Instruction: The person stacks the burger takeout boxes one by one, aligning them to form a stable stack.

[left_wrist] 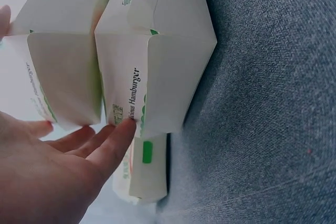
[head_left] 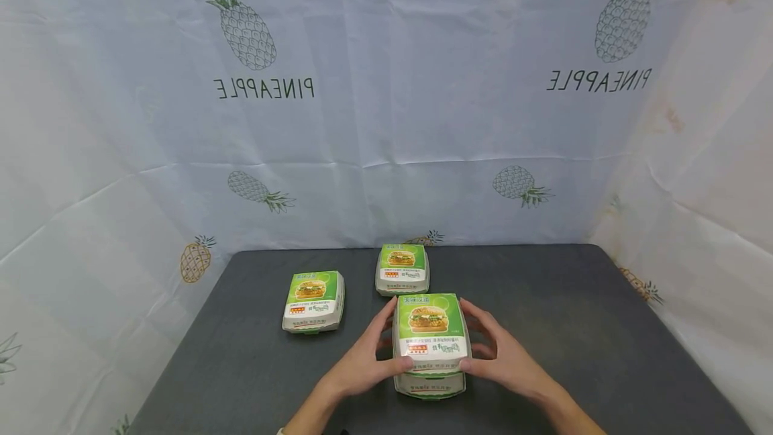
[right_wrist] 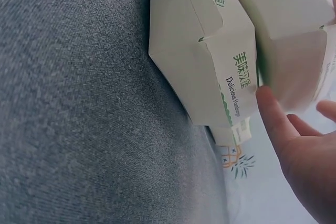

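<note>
Two white-and-green hamburger boxes are stacked near the front of the table. The upper hamburger box [head_left: 431, 331] sits on the lower hamburger box [head_left: 430, 387], its lid showing a burger picture. My left hand [head_left: 365, 360] holds the upper box on its left, thumb at the front corner and fingers along the side. On the opposite side my right hand [head_left: 504, 356] holds it the same way. In the left wrist view, one fingertip touches the lower box [left_wrist: 123, 85]. A fingertip in the right wrist view lies at the seam beside the lower box [right_wrist: 184, 77].
Another hamburger box [head_left: 314, 302] lies left of the stack, and one more box [head_left: 402, 270] stands behind it near the back edge. The dark grey tabletop [head_left: 561, 314] is enclosed by a white cloth [head_left: 423, 119] printed with pineapples.
</note>
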The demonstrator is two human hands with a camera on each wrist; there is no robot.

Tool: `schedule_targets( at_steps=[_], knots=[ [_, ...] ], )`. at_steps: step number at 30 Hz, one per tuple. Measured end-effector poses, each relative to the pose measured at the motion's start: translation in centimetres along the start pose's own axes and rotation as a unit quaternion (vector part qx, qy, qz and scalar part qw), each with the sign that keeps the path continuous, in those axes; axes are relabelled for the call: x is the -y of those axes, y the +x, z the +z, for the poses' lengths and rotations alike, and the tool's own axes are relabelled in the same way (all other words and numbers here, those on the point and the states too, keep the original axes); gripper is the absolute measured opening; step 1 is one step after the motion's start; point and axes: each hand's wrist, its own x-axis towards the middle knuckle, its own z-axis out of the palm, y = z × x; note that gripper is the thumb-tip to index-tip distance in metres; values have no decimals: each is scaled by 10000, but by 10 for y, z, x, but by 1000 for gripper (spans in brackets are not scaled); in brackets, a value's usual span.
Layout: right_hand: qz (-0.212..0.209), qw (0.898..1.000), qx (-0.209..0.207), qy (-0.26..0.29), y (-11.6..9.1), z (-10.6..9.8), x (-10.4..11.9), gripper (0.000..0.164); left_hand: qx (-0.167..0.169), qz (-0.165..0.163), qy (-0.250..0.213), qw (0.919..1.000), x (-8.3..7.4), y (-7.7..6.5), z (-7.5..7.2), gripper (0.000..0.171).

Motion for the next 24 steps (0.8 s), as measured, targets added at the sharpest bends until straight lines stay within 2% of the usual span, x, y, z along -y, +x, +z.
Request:
schedule_targets(
  at_steps=[16,24],
  knots=[
    [-197,9997,130,-5,4,-3,-5,87,105,-37,23,9999,2,1,-2,96],
    [-267,9995,154,-10,4,-4,-8,87,37,-24,19,10000,0,0,-1,99]
  ],
)
